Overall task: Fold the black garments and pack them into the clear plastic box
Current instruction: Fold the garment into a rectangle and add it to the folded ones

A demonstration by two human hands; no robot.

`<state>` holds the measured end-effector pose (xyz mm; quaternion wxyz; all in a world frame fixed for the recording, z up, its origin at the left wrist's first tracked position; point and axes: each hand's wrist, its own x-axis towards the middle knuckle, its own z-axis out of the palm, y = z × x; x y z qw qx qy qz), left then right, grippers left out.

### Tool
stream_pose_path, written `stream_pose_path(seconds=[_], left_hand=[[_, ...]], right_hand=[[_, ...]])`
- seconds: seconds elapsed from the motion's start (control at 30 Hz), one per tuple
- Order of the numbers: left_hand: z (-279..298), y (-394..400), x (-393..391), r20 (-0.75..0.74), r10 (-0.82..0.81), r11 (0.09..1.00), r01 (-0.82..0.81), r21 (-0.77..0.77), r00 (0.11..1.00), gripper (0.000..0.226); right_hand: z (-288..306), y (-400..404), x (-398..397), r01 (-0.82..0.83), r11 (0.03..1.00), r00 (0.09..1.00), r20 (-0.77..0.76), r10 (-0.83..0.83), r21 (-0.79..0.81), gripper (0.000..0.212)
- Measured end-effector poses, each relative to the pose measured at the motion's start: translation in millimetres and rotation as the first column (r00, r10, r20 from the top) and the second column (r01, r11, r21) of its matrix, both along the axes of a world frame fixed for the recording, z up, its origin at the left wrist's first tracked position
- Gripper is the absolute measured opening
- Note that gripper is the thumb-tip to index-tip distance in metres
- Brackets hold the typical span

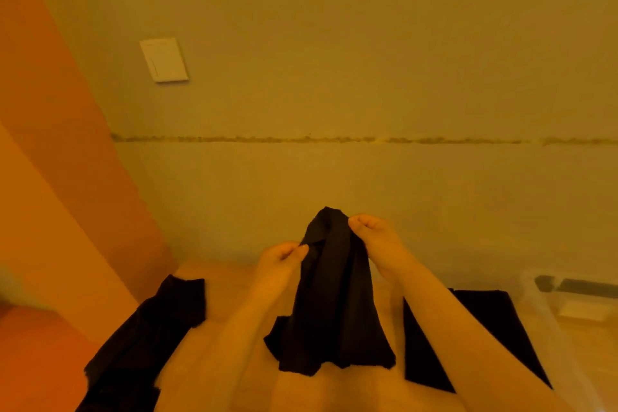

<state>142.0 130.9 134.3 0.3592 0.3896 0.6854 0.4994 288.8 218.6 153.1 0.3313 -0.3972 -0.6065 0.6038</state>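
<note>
A black garment (331,304) hangs in the air in front of me, bunched at its top and flaring out below. My left hand (284,261) pinches its upper left edge, and my right hand (374,241) grips the top a little higher on the right. Another black garment (143,328) lies loosely spread on the wooden surface at the left. A flat, folded black garment (468,328) lies at the right, beside the clear plastic box (548,304), whose rim shows at the right edge.
A plain wall (334,77) rises straight ahead with a white switch plate (164,59) on it. An orange surface (50,177) stands at the left. Inside the box a small pale item (583,309) is visible.
</note>
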Motion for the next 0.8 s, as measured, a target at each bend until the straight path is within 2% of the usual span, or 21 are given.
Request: stream_pose_path(seconds=[0.1,0.17,0.23,0.27,0.3,0.33,0.4,0.5,0.6,0.7,0.8], left_hand=[[21,9,2,0.047,0.001,0.992,-0.007,0.125,0.999,0.026],[27,11,3,0.108,-0.025,0.988,0.008,0.154,0.994,0.021],[34,5,8,0.185,-0.102,0.983,0.07,0.168,0.978,0.02],[36,0,11,0.213,-0.154,0.976,0.115,0.184,0.965,0.019],[39,-6,14,0.224,-0.19,0.969,0.145,0.2,0.956,0.019],[42,-12,17,0.202,-0.208,0.963,0.164,0.215,0.957,0.02],[47,-28,20,0.117,-0.226,0.95,0.192,0.245,0.967,0.021],[55,-53,17,0.003,-0.27,0.937,0.262,0.231,0.963,0.021],[69,-80,3,-0.171,-0.407,0.901,0.425,0.084,0.897,0.006],[84,-102,-10,-0.305,-0.48,0.873,0.481,-0.078,0.822,0.007],[97,-120,-15,-0.233,-0.506,0.862,0.494,-0.112,0.83,0.003]], right_hand=[[4,4,8,0.035,0.999,0.999,0.026,-0.035,0.021,0.031],[2,-3,8,0.04,0.998,0.998,-0.045,-0.042,-0.041,0.028],[-2,-24,9,-0.07,0.996,0.968,-0.245,0.053,-0.06,0.021],[-4,-37,10,-0.125,0.992,0.957,-0.265,0.115,-0.022,0.017],[-5,-50,11,-0.164,0.986,0.962,-0.214,0.167,0.029,0.018],[-5,-62,12,-0.18,0.98,0.972,-0.136,0.19,0.083,0.018],[-2,-79,16,-0.136,0.97,0.991,0.031,0.132,0.204,0.01],[13,-90,29,-0.111,0.941,0.985,0.162,0.061,0.32,0.025],[33,-100,42,-0.267,0.916,0.947,0.255,0.193,0.299,0.017],[49,-108,49,-0.406,0.896,0.907,0.2,0.371,0.179,0.004],[63,-115,53,-0.419,0.905,0.908,0.043,0.417,0.073,0.019]])
